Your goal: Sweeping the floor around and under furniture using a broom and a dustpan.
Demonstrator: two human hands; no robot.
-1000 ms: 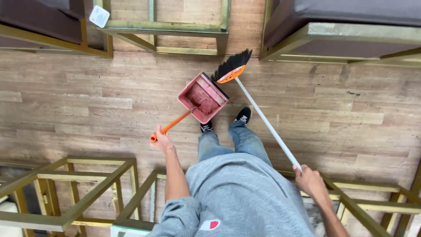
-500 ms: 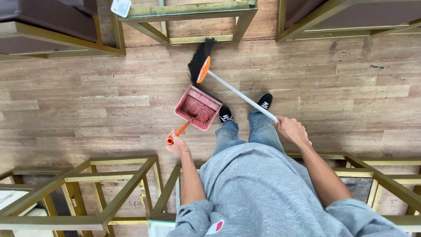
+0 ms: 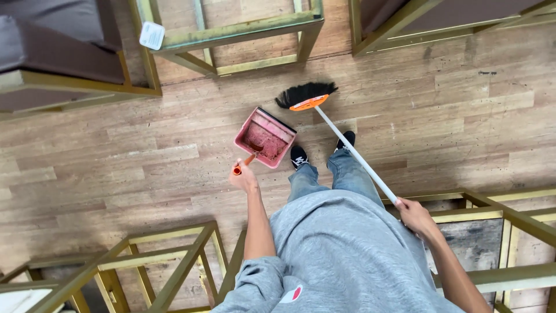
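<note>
The person wears a grey sweatshirt [image 3: 347, 255] with sleeves pushed up and a small red-and-white patch [image 3: 291, 294] at seven o'clock, blue jeans [image 3: 341, 177], and black sneakers [image 3: 299, 156] with white marks.

Pale wood-plank floor [image 3: 87, 174] between brass-framed tables [image 3: 243, 29] and dark seats [image 3: 52, 52]

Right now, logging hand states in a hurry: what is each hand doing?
Left hand: closed on the orange dustpan handle.
Right hand: closed on the white broom handle.
</note>
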